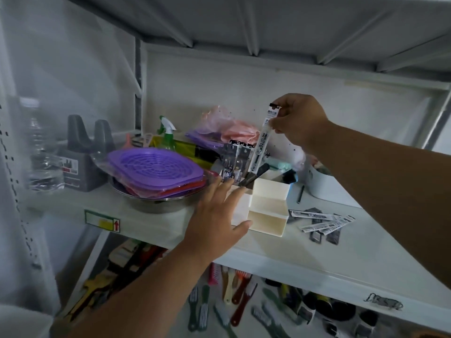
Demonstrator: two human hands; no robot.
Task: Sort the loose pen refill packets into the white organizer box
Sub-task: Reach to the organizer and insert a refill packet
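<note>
The left hand [217,215] covers the near left part of the white organizer box [267,208], so that side of its stepped compartments is hidden; the fingers lie spread and nearly straight against the box, gripping nothing. The right hand [299,121] pinches one long refill packet [264,137] near its top between thumb and fingertips, holding it almost upright above the box's rear compartment, with its lower end down among the packets there. Those standing packets [235,159] number perhaps three or four; they overlap and are blurred, so the count is uncertain. The loose packets [322,222] lie in a small heap on the white shelf [329,252] to the right of the box, about five or six, crossing one another, with print too small to read. One dark pen [300,194] lies behind them. Left of the box sit purple strainer baskets [156,167] in clear wrap on a steel bowl [158,203], with a green spray bottle [168,135] behind. Brushes [219,303] on the lower shelf are partly cut off by the shelf edge.
</note>
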